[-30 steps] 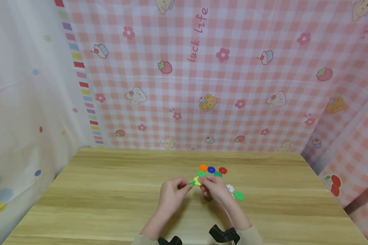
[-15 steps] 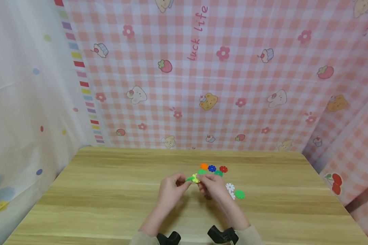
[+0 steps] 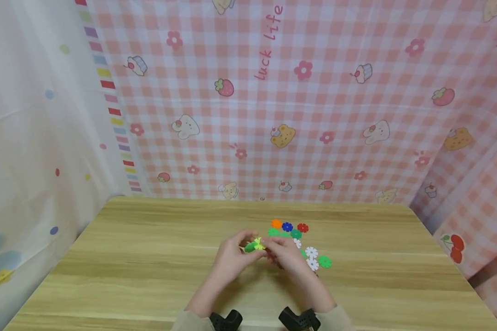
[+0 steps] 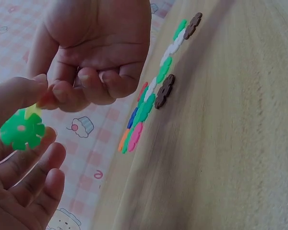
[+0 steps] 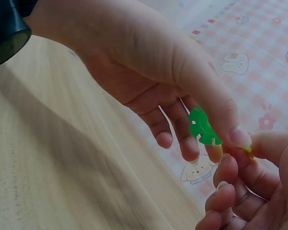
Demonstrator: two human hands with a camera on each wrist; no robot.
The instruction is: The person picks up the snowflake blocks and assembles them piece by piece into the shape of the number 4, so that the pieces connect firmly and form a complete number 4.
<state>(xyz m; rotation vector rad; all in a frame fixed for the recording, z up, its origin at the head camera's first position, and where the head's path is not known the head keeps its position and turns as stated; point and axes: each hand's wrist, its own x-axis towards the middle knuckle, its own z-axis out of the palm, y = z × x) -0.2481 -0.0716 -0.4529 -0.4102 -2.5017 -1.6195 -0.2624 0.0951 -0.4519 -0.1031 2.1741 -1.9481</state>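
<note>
A green snowflake disc point(image 3: 249, 247) and a yellow snowflake disc point(image 3: 258, 243) are joined at their edges, held above the table between both hands. My left hand point(image 3: 231, 253) holds the green disc, its thumb reaching over to the yellow one. My right hand point(image 3: 288, 253) pinches the yellow disc between thumb and forefinger. In the left wrist view, the green disc point(image 4: 13, 136) faces the camera, while fingers cover much of the yellow disc point(image 4: 32, 111). A small reddish patch shows at the right fingertips there; what it is I cannot tell.
Loose snowflake discs lie beyond and right of the hands: orange point(image 3: 276, 224), blue point(image 3: 287, 227), red point(image 3: 302, 228), white point(image 3: 311, 252) and green point(image 3: 324, 262). Pink point(image 4: 135, 136) and brown point(image 4: 165, 91) discs show in the left wrist view. A checked cloth point(image 3: 248, 110) hangs behind the wooden table point(image 3: 149, 257).
The joined discs have shifted slightly left, and the green one has turned from nearly edge-on to show more of its face. The left fingers have spread around it. More white discs are uncovered.
</note>
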